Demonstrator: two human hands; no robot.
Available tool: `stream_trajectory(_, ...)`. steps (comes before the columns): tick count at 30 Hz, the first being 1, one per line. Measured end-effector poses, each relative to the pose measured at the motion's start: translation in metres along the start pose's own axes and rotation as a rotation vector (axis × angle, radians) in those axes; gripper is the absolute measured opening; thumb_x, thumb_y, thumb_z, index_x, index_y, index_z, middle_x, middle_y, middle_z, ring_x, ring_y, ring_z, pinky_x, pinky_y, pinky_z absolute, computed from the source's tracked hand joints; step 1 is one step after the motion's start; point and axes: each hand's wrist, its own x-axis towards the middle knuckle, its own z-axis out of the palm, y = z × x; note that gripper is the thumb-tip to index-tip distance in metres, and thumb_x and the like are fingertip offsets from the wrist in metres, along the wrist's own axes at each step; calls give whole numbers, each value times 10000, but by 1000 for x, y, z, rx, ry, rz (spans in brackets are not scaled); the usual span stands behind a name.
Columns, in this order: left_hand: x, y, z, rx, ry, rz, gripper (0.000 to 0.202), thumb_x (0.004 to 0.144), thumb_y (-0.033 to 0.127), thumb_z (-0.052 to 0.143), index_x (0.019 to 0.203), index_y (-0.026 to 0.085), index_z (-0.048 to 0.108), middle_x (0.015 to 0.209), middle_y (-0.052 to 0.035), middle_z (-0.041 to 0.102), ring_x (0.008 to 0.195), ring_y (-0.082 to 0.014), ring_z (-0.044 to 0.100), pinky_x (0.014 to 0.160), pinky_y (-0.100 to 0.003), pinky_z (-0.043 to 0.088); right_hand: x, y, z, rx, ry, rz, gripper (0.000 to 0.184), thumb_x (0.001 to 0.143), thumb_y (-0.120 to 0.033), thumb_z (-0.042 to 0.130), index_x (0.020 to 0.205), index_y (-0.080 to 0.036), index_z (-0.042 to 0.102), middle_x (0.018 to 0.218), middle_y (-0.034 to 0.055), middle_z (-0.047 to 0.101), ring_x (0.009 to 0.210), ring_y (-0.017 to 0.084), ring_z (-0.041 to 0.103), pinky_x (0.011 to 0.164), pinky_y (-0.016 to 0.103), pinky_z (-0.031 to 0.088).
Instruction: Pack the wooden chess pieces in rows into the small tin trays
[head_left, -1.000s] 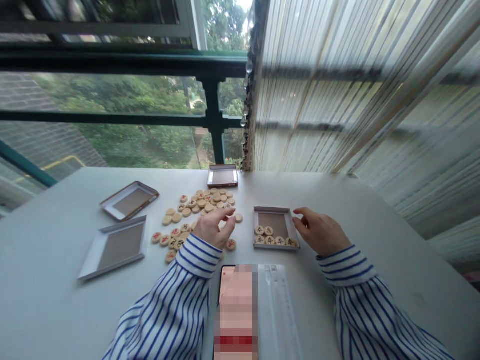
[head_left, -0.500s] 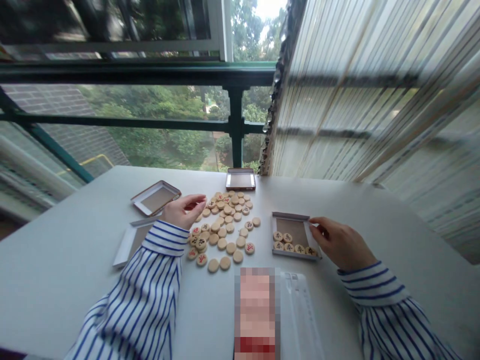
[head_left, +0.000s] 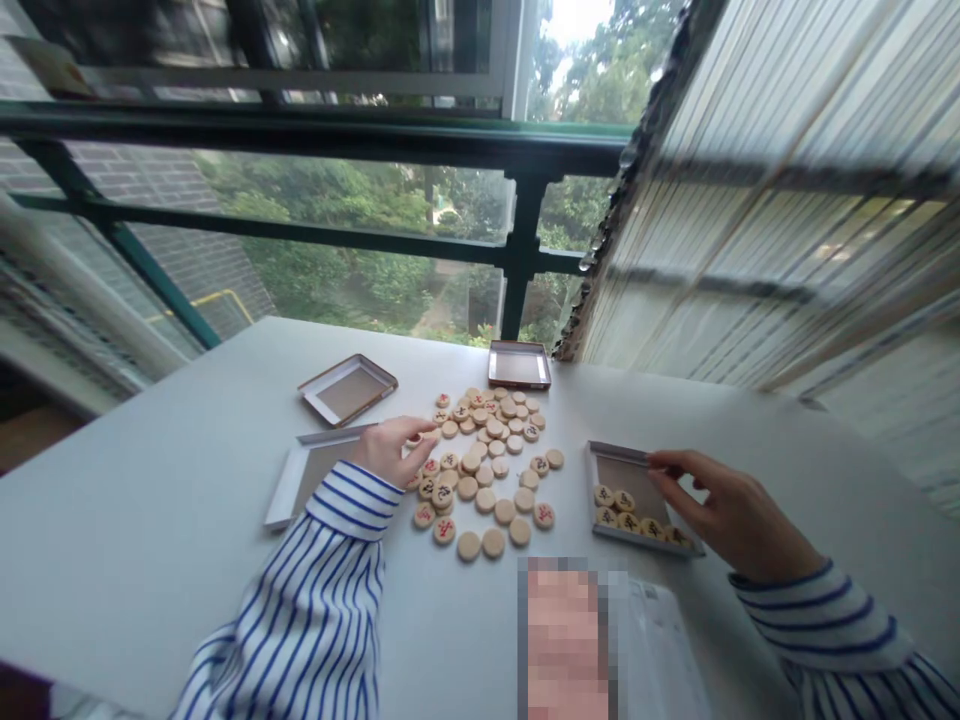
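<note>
Several round wooden game pieces (head_left: 487, 470) with red or black characters lie loose in the middle of a white table (head_left: 150, 540). My left hand (head_left: 390, 450) rests at the left edge of the pile, its fingertips pinched on one red-marked piece (head_left: 415, 438). My right hand (head_left: 731, 510) grips the right rim of a small shallow tray (head_left: 637, 465) that holds several pieces in rows. Both arms wear blue-striped sleeves.
Three more shallow trays lie about: one (head_left: 300, 475) under my left wrist, one (head_left: 347, 388) behind it, one (head_left: 519, 365) at the table's far edge by the window rail. A phone (head_left: 562, 640) and a white flat case (head_left: 660, 650) lie near the front edge. A striped curtain (head_left: 787, 200) hangs on the right.
My left hand moved from the right side of the pile to its left edge and pinched a piece. My right hand stayed on the tray. The camera swung left.
</note>
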Motion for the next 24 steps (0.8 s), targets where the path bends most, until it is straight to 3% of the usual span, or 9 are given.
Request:
stream_trajectory(7,-5,-1,-4,13,-122,70,215,762,283,496,860,162,644,810,-43,681,682,-135,619,616,-230,492,28,-38,4,-5,-146,-212,181,824,-269,450,912,-178,579,912,74,630,826,174,579,736,299,453)
stream_trajectory(11,-7,6,-4,14,-167,27,195,746,255,510,849,153,640,826,-48,675,672,-141,615,591,-237,489,47,-65,11,-37,-234,-328,176,814,-227,459,929,-186,585,904,72,635,821,176,573,733,310,441)
stream_trajectory(18,-7,11,-4,75,-202,-41,171,743,221,515,837,160,645,833,-48,675,725,-159,621,644,-261,493,81,-111,42,-57,-358,-522,161,781,-203,499,916,-178,584,875,70,630,837,183,547,707,297,407)
stream_trajectory(24,-8,9,-1,133,-219,-45,214,768,235,478,900,172,634,883,-53,666,806,-184,612,711,-295,486,98,-132,68,-32,-404,-639,182,758,-187,520,930,-166,575,881,69,619,848,178,511,720,290,374)
